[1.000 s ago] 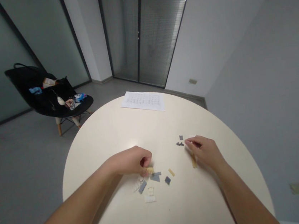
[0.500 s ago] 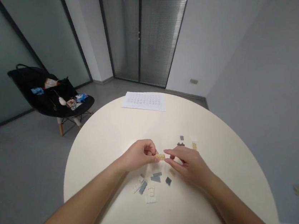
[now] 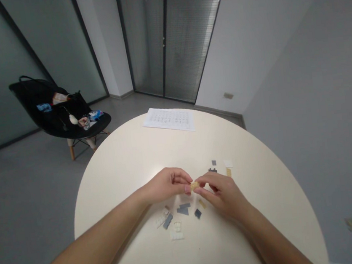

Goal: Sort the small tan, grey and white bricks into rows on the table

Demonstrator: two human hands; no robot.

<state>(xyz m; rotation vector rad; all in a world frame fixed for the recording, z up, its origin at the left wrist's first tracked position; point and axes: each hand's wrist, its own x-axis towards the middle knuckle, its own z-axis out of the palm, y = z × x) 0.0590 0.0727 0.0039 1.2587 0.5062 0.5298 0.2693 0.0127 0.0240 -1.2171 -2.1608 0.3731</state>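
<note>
Between my two hands is a small tan toy brick [image 3: 194,186], held just above the table. My left hand [image 3: 171,184] pinches its left side between thumb and fingers. From the other side, the thumb and index finger of my right hand [image 3: 219,187] close on it. Most of the brick is covered by fingertips. Below the hands lie grey bricks [image 3: 183,211], a dark grey square piece [image 3: 198,214], a small tan piece [image 3: 202,204], a longer grey brick [image 3: 168,221] and white pieces [image 3: 177,235].
Beyond my right hand lie dark grey pieces [image 3: 212,170], a tan plate [image 3: 228,172] and a white piece [image 3: 228,163]. Printed paper [image 3: 168,119] rests at the far edge of the round table [image 3: 118,155]. A black chair [image 3: 44,117] with things on it stands left.
My right hand has closed on the tan brick, which it was just short of before. The brick has turned and shifted slightly right, along with my left hand's fingertips.
</note>
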